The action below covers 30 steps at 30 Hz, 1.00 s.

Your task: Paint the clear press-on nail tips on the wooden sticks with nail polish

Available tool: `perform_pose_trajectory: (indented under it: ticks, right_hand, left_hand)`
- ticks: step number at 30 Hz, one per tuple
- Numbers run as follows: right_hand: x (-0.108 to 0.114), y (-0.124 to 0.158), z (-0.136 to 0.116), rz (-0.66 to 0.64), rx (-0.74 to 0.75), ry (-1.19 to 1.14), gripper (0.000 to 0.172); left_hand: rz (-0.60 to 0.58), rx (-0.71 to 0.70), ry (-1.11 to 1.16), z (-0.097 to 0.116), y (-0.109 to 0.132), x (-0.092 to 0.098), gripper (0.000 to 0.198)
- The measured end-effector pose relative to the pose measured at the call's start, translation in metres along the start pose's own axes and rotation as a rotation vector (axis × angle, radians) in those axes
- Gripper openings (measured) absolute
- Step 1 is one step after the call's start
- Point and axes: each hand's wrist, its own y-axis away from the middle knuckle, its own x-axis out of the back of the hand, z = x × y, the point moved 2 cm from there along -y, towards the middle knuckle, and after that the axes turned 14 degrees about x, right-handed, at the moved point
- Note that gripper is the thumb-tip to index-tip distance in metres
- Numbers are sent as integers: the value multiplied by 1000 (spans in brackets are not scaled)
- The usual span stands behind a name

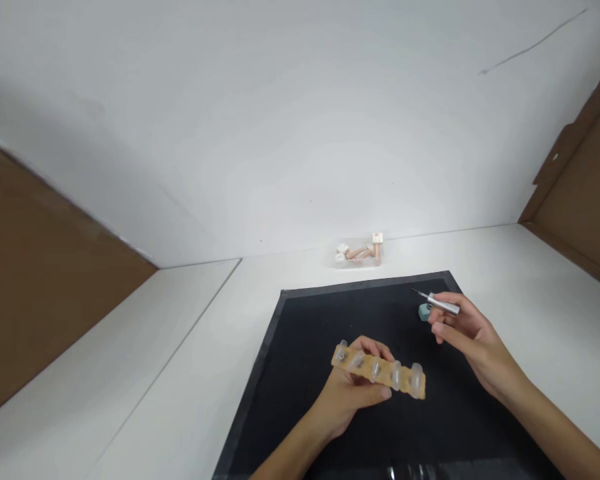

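Note:
My left hand [347,393] is closed around a tan strip [403,383], thumb along the near edge and fingers behind. Several translucent nail tips [397,375] stand in a row across the strip. My right hand [473,333] pinches the silver handle of a nail polish brush [443,306] between thumb and fingers. The brush's thin dark end points up and left, apart from the strip. Just behind the right fingers is a small teal bottle [423,313], partly hidden by the hand and brush.
A black mat [325,320] with a grey border covers the white table [205,360] under both hands. At the back, a clear tray [357,262] holds several small white-and-wood pieces. Clear shiny items [413,472] lie at the near edge. Brown cardboard [45,267] stands left and right.

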Motion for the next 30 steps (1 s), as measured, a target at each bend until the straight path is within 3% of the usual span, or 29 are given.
perform_pose_trajectory:
  ticks: [10,16,21,30]
  right_hand:
    - [6,-1,-4,-53,154,310,29]
    - [15,-3,0,33,172,531,31]
    - [20,-8,5,113,378,683,27]
    - [25,-12,20,111,441,794,25]
  left_hand:
    - [-35,-90,-139,4,2,-4,33]
    - [-76,-126,-230,3,3,-3,29]
    - [-117,-148,-342,0,3,0,29]
    - [-119,-15,-485,-2,5,-6,32]
